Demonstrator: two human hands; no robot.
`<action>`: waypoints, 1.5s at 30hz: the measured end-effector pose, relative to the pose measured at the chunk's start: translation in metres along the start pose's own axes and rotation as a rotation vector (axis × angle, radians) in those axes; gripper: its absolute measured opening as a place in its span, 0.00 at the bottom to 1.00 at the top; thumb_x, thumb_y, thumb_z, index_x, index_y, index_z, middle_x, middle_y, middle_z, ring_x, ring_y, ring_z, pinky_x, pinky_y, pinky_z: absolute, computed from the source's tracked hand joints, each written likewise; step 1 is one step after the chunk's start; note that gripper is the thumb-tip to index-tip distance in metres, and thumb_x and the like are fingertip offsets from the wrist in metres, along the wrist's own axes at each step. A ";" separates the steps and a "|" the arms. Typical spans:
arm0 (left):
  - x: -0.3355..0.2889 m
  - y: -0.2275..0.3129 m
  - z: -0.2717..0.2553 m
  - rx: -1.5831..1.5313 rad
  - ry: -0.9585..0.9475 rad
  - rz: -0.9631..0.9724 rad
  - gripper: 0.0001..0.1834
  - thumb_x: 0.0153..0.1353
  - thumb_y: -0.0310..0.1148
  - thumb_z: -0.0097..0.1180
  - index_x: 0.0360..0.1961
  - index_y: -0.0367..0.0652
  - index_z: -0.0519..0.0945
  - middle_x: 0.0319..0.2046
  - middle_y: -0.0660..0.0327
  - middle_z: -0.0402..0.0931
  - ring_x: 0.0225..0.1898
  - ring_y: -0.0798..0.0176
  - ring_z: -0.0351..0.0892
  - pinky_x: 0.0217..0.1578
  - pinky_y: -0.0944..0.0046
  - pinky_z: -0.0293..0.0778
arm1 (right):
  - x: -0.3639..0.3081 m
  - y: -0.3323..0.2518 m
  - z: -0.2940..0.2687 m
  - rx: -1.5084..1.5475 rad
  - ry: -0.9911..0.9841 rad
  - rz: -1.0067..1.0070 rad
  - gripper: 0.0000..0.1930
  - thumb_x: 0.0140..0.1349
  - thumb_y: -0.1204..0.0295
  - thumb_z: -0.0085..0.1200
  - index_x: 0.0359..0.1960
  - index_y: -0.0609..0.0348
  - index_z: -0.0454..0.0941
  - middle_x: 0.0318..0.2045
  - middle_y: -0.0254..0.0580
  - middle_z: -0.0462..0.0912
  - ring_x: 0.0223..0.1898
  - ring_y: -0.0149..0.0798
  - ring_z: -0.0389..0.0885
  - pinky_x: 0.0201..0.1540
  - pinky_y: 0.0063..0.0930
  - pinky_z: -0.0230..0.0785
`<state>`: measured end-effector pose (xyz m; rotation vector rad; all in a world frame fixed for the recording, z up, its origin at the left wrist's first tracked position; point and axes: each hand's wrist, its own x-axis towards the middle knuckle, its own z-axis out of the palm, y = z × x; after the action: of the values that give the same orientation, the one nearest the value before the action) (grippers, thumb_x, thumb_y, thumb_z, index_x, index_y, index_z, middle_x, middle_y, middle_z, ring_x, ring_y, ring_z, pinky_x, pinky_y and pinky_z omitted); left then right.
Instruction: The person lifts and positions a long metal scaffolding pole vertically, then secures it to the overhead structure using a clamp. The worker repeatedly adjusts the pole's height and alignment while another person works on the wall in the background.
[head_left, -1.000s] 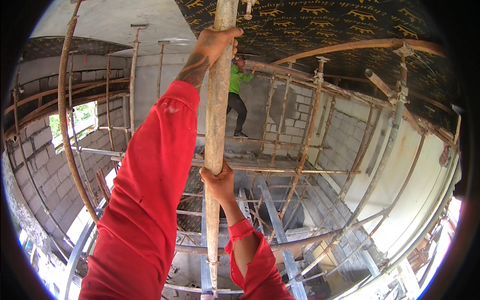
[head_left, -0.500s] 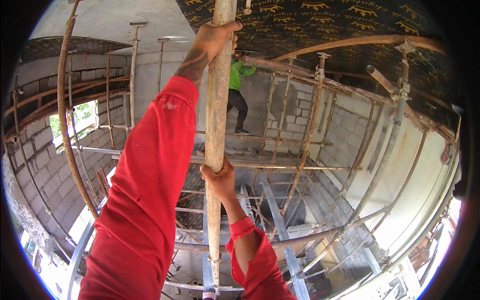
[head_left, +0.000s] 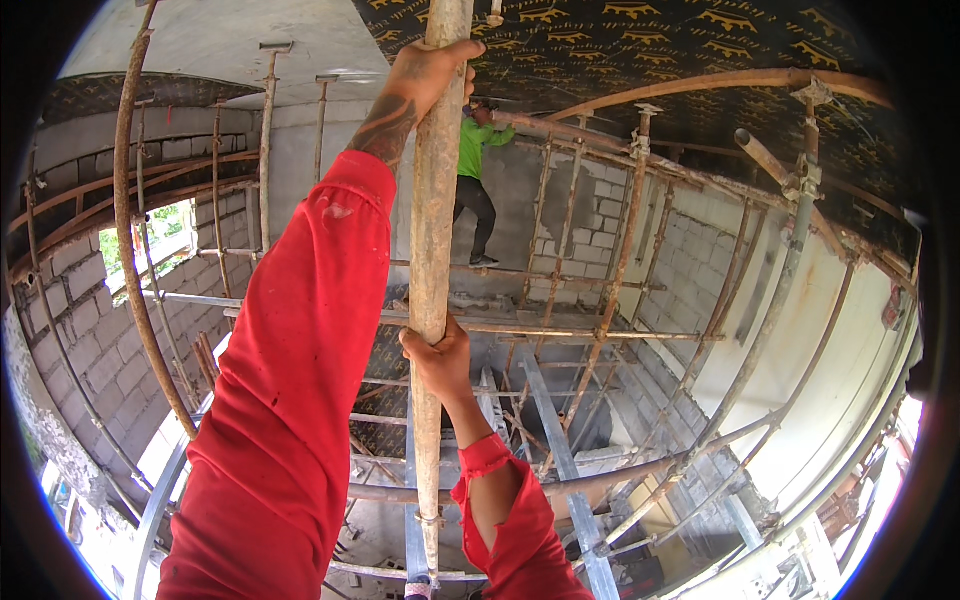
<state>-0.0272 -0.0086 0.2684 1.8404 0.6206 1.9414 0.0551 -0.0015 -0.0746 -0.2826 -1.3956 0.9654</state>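
A rusty, paint-spattered steel scaffold pipe (head_left: 433,225) runs upright through the middle of the view, passing out at the top. My left hand (head_left: 428,75) is wrapped round it high up, thumb across the front, its fingers partly hidden behind the pipe. Lower down, my right hand (head_left: 440,358) closes round the same pipe with the thumb on its near side. Both arms wear red sleeves; the right cuff is torn. At the bottom the pipe stands close to a metal beam (head_left: 415,530), and a bit of my footwear (head_left: 418,590) shows there.
A co-worker in a green top (head_left: 476,150) stands on a scaffold pipe ahead, arms raised. Dark printed formwork panels (head_left: 680,50) form the ceiling. Scaffold posts (head_left: 620,250) and crossing pipes surround me. A metal beam (head_left: 570,480) spans the drop at right; block walls (head_left: 100,330) stand at the sides.
My hands keep their grip on the pipe with almost no movement. The co-worker's head and raised arm have shifted slightly.
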 end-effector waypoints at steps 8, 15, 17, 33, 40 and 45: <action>0.000 0.002 -0.001 -0.036 -0.016 0.016 0.19 0.58 0.39 0.70 0.42 0.33 0.83 0.27 0.57 0.81 0.24 0.62 0.81 0.26 0.61 0.80 | 0.000 0.001 -0.001 0.010 -0.001 0.013 0.11 0.60 0.76 0.63 0.43 0.63 0.77 0.26 0.29 0.79 0.24 0.22 0.74 0.25 0.21 0.67; 0.000 0.000 0.000 -0.031 -0.005 0.041 0.19 0.58 0.39 0.70 0.42 0.34 0.83 0.27 0.58 0.81 0.25 0.63 0.82 0.27 0.61 0.80 | -0.001 -0.001 -0.001 -0.012 -0.001 0.013 0.11 0.60 0.77 0.62 0.43 0.63 0.77 0.26 0.29 0.79 0.25 0.22 0.75 0.26 0.21 0.68; 0.000 0.000 0.000 -0.014 0.011 0.031 0.19 0.58 0.40 0.70 0.43 0.35 0.83 0.27 0.58 0.81 0.25 0.63 0.82 0.27 0.61 0.80 | -0.001 -0.002 0.000 0.029 -0.006 0.024 0.11 0.60 0.77 0.62 0.43 0.63 0.77 0.26 0.29 0.79 0.24 0.22 0.74 0.26 0.21 0.68; 0.001 0.000 -0.002 0.004 -0.007 0.030 0.20 0.59 0.41 0.70 0.43 0.34 0.83 0.28 0.56 0.81 0.25 0.62 0.82 0.27 0.61 0.81 | 0.001 0.000 -0.001 -0.005 -0.001 0.011 0.13 0.60 0.78 0.63 0.46 0.65 0.77 0.27 0.29 0.80 0.25 0.22 0.75 0.26 0.21 0.68; 0.001 -0.001 -0.003 -0.012 -0.020 0.050 0.20 0.59 0.40 0.69 0.42 0.34 0.83 0.27 0.57 0.81 0.25 0.62 0.82 0.27 0.61 0.81 | 0.000 0.000 0.001 0.052 0.009 0.029 0.12 0.60 0.77 0.63 0.45 0.64 0.77 0.28 0.29 0.80 0.26 0.22 0.75 0.27 0.21 0.69; 0.003 -0.002 -0.003 0.008 -0.021 0.049 0.19 0.59 0.41 0.70 0.39 0.35 0.82 0.27 0.57 0.81 0.25 0.62 0.82 0.27 0.61 0.81 | 0.001 0.003 -0.002 -0.008 0.000 0.018 0.12 0.60 0.77 0.63 0.45 0.65 0.77 0.29 0.31 0.80 0.26 0.23 0.76 0.28 0.22 0.71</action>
<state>-0.0303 -0.0053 0.2690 1.8949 0.5830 1.9510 0.0551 0.0020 -0.0762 -0.3016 -1.3993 0.9746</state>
